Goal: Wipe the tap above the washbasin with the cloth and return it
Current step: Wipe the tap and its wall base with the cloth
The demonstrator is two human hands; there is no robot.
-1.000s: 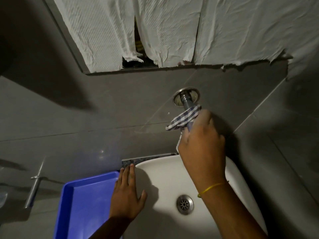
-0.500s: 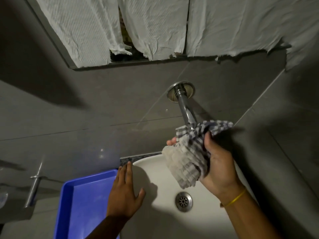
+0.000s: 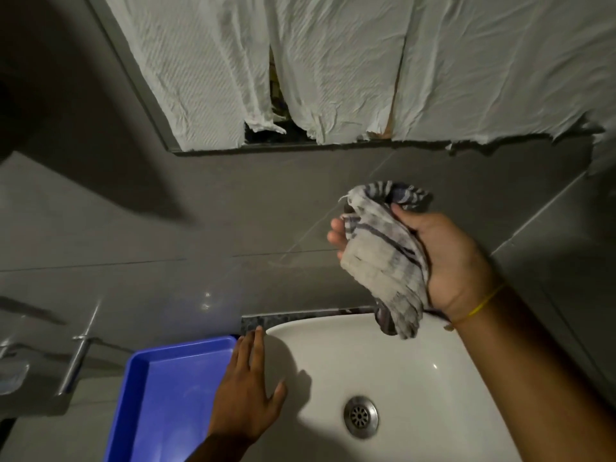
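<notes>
A crumpled grey-and-white striped cloth [image 3: 383, 258] is bunched in my right hand [image 3: 446, 258], which is held palm-up above the back rim of the white washbasin [image 3: 416, 371]. The cloth and hand cover the spot where the tap stands, so the tap itself is hidden. A yellow band circles my right wrist. My left hand [image 3: 248, 391] lies flat, fingers spread, on the counter between the basin's left rim and a blue tray [image 3: 140, 371].
Grey wall tiles rise behind the basin. A mirror covered with white paper sheets [image 3: 333, 61] hangs above. A metal bar fixture [image 3: 78, 355] juts from the wall at far left. The basin's metal drain [image 3: 361, 416] shows at the bottom.
My right hand has slid the cloth down off the tap spout and turned palm-up, bunching the cloth. The view has tilted so the tap's base no longer shows. My left hand has stayed put.
</notes>
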